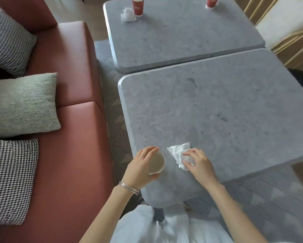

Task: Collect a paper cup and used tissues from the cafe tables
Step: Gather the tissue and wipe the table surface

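On the near grey table (226,109), my left hand (140,168) is wrapped around a paper cup (156,163) whose open mouth faces up at me. Just to its right my right hand (198,162) presses its fingers onto a crumpled white tissue (177,152) lying on the tabletop. On the far grey table (182,37) a balled white tissue (128,14) lies beside a red paper cup (138,6). A second red cup (212,1) stands at that table's far edge.
A red-brown sofa (73,120) runs along the left with houndstooth cushions (8,179) and a grey-green cushion (21,104). A tan chair (287,32) stands at the far right. Patterned carpet lies between sofa and tables. White clothing shows at the bottom edge.
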Action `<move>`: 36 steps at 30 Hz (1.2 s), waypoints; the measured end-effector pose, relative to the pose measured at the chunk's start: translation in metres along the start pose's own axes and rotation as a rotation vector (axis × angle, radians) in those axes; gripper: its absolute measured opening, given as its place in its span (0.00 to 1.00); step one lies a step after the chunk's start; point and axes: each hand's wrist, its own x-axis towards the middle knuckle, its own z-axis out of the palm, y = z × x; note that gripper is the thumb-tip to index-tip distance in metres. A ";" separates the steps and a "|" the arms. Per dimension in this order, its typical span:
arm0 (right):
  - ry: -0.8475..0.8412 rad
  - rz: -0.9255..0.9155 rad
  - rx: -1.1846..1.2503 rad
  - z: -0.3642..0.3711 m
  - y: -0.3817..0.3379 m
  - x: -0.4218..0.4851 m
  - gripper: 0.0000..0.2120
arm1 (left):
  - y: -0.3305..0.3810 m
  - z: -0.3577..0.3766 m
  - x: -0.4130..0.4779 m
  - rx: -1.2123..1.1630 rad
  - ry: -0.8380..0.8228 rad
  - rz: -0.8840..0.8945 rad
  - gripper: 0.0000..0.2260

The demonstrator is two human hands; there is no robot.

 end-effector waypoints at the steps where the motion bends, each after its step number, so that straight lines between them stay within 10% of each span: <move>1: -0.011 0.009 -0.006 0.003 -0.001 0.001 0.12 | 0.000 0.000 0.000 -0.004 -0.003 -0.002 0.35; 15: -0.017 -0.186 -0.095 0.016 0.018 0.022 0.13 | 0.008 0.010 0.001 0.002 0.020 -0.109 0.33; 27: -0.110 -0.018 0.325 -0.023 0.007 0.037 0.05 | 0.011 0.017 0.001 -0.003 0.073 -0.159 0.34; 36: -0.068 -0.017 0.013 -0.008 0.020 0.057 0.13 | 0.013 0.020 -0.001 -0.006 0.095 -0.187 0.35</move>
